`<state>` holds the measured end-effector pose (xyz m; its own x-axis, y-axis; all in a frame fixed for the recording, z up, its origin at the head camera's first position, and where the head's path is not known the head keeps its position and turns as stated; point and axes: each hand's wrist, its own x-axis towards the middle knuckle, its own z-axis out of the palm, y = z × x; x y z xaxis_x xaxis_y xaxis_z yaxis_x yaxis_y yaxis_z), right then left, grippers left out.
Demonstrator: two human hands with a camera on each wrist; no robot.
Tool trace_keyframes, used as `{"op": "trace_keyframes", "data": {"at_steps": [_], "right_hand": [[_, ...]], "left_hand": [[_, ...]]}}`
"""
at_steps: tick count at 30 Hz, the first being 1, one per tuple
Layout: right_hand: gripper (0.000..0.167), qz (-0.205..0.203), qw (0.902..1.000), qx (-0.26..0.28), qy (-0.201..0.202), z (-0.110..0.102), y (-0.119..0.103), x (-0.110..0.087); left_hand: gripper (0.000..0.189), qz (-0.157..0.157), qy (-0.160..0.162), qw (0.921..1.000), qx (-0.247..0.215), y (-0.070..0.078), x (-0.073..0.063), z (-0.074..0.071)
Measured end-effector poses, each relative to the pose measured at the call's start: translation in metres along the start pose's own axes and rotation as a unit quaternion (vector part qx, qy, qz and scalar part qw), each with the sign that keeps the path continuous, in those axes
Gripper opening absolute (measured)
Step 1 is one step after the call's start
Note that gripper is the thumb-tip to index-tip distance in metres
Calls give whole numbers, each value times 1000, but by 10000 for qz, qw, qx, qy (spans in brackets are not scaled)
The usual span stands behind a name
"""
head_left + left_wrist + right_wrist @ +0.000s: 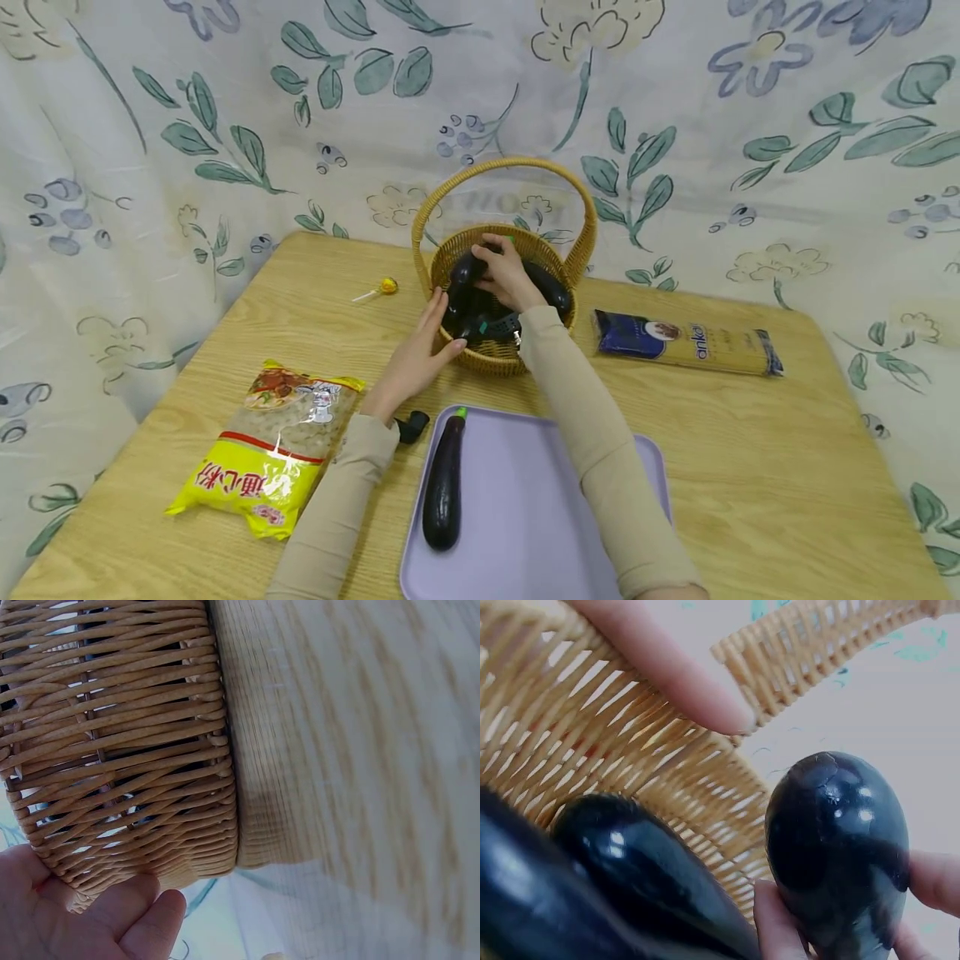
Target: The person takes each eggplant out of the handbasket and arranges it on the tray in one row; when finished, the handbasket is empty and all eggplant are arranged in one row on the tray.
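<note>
A wicker basket [491, 360] with a tall handle stands at the back middle of the table, holding dark eggplants [551, 287]. My right hand [506, 271] reaches inside it. Its thumb and fingers pinch an eggplant [836, 847], whose rounded end shows in the right wrist view beside other eggplants [645, 862]. At the basket's left side, my left hand [416, 358] rests with extended fingers against the rim. The left wrist view has its fingertips touching the woven wall [127, 750]. One more eggplant [444, 492] lies lengthwise on the left of a lilac tray [525, 500].
Left of the tray lies a yellow bag of pasta [273, 450]. A lollipop [386, 287] sits left of the basket. To its right is a long spaghetti pack [686, 342]. A floral curtain [675, 125] hangs behind the table.
</note>
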<state>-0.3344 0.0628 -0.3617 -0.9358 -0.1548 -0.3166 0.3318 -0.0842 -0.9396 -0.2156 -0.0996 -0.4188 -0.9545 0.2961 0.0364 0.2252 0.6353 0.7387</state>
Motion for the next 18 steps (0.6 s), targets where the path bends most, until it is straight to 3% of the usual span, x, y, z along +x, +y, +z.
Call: {"op": "trace_keyframes", "data": {"at_steps": [6, 18], "right_hand": [[56, -150, 9994, -232, -201, -15, -1, -21], [55, -400, 9963, -366, -669, -33, 3, -67]], "left_hand": [[79, 15, 3, 10000, -57, -3, 0, -1], [79, 54, 3, 10000, -45, 1, 2, 0]]}}
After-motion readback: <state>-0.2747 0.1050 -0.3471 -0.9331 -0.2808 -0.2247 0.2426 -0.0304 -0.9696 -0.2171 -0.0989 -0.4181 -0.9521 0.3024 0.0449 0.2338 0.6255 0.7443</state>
